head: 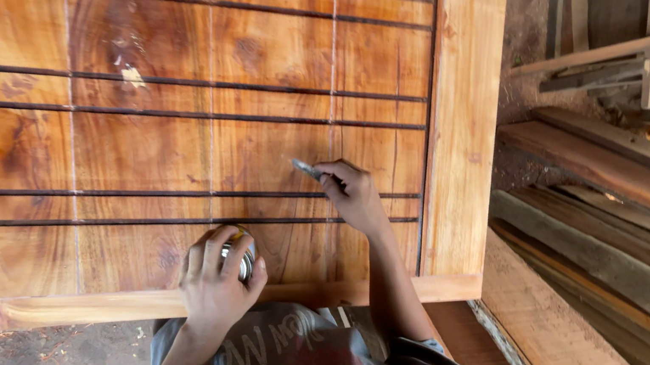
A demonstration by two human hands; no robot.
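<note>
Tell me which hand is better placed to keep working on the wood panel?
Probably the right hand: it holds a small tool with its tip against the panel. The left hand grips a small tin.

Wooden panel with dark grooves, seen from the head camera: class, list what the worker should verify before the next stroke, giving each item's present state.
1. Right hand grips the small metal-tipped tool: ok.
2. Tool tip rests on the wooden panel: it looks so, but contact cannot be confirmed.
3. Left hand wraps the small round metal tin at the panel's near edge: ok.
4. Tin open or closed: cannot tell, the fingers cover it.
5. Panel lies flat and supported: cannot tell, its underside is hidden.
6. Stacked planks at the right lie clear of both hands: ok.
</note>
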